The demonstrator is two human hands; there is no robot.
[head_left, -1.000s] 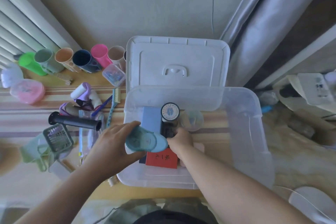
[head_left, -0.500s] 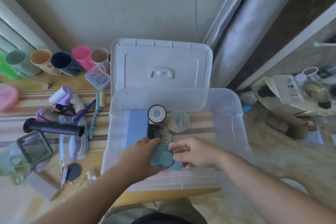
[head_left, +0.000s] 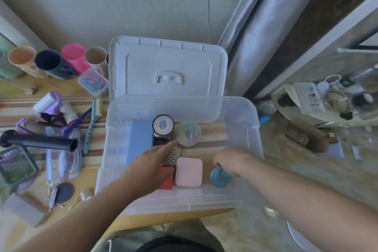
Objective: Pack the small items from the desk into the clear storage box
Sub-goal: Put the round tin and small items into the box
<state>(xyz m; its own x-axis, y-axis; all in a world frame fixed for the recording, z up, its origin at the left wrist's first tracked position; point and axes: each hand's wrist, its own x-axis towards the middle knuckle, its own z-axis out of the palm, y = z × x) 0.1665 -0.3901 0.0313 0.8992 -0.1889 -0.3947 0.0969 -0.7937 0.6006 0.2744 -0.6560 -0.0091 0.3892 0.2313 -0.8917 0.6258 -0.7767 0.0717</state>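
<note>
The clear storage box (head_left: 252, 129) stands open on the desk, its white lid (head_left: 167, 67) leaning behind it. My right hand (head_left: 231, 160) is inside the box near the right front, shut on a small teal round case (head_left: 219, 178) that is at the box floor. My left hand (head_left: 151, 166) hovers open inside the box over a red box (head_left: 166, 180) and a wavy-patterned black item (head_left: 171, 156). Also in the box are a blue box (head_left: 139, 139), a black tin with a round label (head_left: 163, 127), a clear round container (head_left: 188, 134) and a pink case (head_left: 189, 172).
Left of the box lie a black tube (head_left: 38, 142), a teal brush (head_left: 92, 127), a purple lint roller (head_left: 48, 102), a green basket (head_left: 15, 163), a small clear box (head_left: 93, 82) and a dark round disc (head_left: 64, 191). Coloured cups (head_left: 49, 63) line the wall. A cluttered shelf (head_left: 327, 102) is at right.
The teal case passed from my left hand to my right, which carried it right and down into the box. My left hand let go and now hovers open.
</note>
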